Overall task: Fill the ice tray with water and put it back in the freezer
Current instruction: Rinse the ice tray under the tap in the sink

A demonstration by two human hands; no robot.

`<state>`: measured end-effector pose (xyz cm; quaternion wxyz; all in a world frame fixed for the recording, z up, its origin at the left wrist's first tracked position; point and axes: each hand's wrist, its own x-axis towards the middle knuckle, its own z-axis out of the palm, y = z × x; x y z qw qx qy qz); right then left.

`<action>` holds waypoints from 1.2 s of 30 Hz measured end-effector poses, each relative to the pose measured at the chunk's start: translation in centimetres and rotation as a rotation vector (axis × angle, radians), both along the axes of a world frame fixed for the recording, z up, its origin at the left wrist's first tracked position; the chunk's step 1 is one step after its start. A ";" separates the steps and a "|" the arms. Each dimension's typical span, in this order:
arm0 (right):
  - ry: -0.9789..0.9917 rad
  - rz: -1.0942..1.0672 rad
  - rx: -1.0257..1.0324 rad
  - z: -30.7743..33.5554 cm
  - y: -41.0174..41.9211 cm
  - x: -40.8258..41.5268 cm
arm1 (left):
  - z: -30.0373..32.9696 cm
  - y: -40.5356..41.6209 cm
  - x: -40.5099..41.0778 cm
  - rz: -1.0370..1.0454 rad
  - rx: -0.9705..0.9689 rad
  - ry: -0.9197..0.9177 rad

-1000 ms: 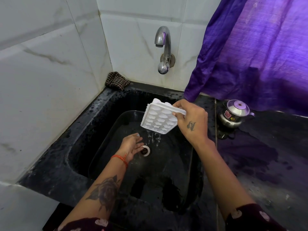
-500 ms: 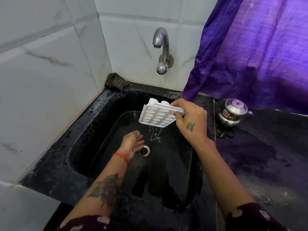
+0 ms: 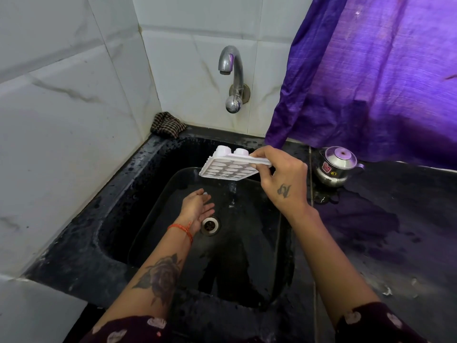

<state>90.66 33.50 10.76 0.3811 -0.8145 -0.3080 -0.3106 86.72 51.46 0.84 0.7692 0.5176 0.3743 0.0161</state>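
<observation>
Fingers: right hand point(image 3: 282, 180) pinches ice tray point(image 3: 230, 168) edge; left hand point(image 3: 196, 209) relaxed, holding nothing.
Tray: tilted, water dripping into sink point(image 3: 138, 184).

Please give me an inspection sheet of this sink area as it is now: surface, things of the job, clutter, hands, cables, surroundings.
Surface: black sink and black counter, both wet; a drain in the basin floor.
Job's things: white ice tray held tilted over the basin, water running off its lower edge; the tap shows no stream.
Clutter: checked cloth in the back corner; small steel pot on the counter to the right.
Hands: right hand grips the tray's right edge; left hand is open, low in the basin near the drain, holding nothing.
Cables: nothing seen.
Surroundings: white tiled walls; purple curtain hanging over the counter.
</observation>
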 end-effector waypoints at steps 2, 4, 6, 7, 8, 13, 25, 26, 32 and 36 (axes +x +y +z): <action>-0.013 0.006 0.007 0.1 -0.3 -0.2 | 0.2 -0.3 0.1 -0.003 -0.001 -0.008; -0.029 0.013 0.016 0.2 -0.6 -0.3 | 0.4 -0.5 0.2 -0.010 -0.002 -0.013; -0.045 0.015 0.018 0.3 -0.9 -0.4 | 0.5 -0.8 0.3 -0.014 -0.002 -0.018; -0.054 0.014 0.018 0.3 -1.0 -0.4 | 0.5 -1.0 0.4 -0.017 -0.002 -0.020; -0.065 0.014 0.019 0.4 -1.1 -0.4 | 0.6 -1.1 0.4 -0.019 -0.002 -0.021; -0.090 0.040 0.050 0.6 -1.7 -0.6 | 0.9 -1.7 0.6 -0.014 -0.008 -0.034; -0.115 0.088 0.101 1.1 -2.9 -1.1 | 1.7 -2.6 0.6 0.005 -0.009 -0.095; -0.101 0.096 0.095 1.1 -2.9 -1.1 | 1.8 -2.6 0.6 0.008 -0.007 -0.098; -0.039 0.049 0.078 1.0 -3.1 -1.5 | 1.9 -2.9 0.3 0.048 0.015 -0.110; 0.038 -0.003 0.149 1.1 -3.4 -1.5 | 2.0 -3.0 0.3 0.052 0.021 -0.103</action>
